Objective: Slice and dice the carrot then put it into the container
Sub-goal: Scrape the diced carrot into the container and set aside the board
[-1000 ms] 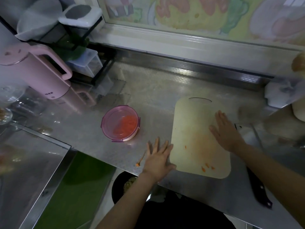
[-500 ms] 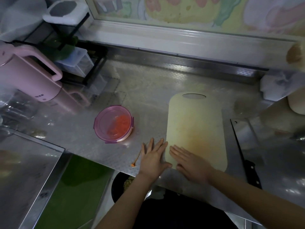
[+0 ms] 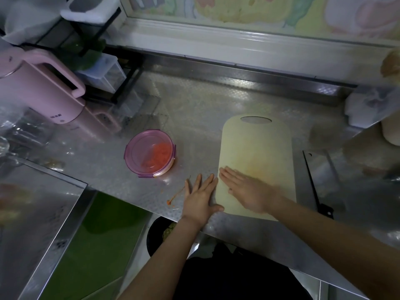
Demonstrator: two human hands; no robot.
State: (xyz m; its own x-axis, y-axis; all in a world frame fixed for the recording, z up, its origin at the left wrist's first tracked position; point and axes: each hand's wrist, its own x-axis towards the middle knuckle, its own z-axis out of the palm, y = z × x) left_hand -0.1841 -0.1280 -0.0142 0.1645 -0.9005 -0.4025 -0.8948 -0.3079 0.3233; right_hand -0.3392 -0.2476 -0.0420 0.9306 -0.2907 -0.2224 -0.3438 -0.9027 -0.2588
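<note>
Left hand (image 3: 200,198) and right hand (image 3: 249,191) were laid flat, nothing gripped.
The right was spread on the cutting board (image 3: 257,148), the left on the table (image 3: 205,105); diced carrot (image 3: 161,153) was kept in the lidded container (image 3: 138,148), left.

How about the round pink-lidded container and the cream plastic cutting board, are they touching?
Apart. The head view shows bare steel counter between the container and the cutting board.

container (image 3: 149,153) left of cutting board (image 3: 256,148) — knife (image 3: 317,180) right (kettle (image 3: 41,87) behind-left) | all on counter (image 3: 194,105)
</note>
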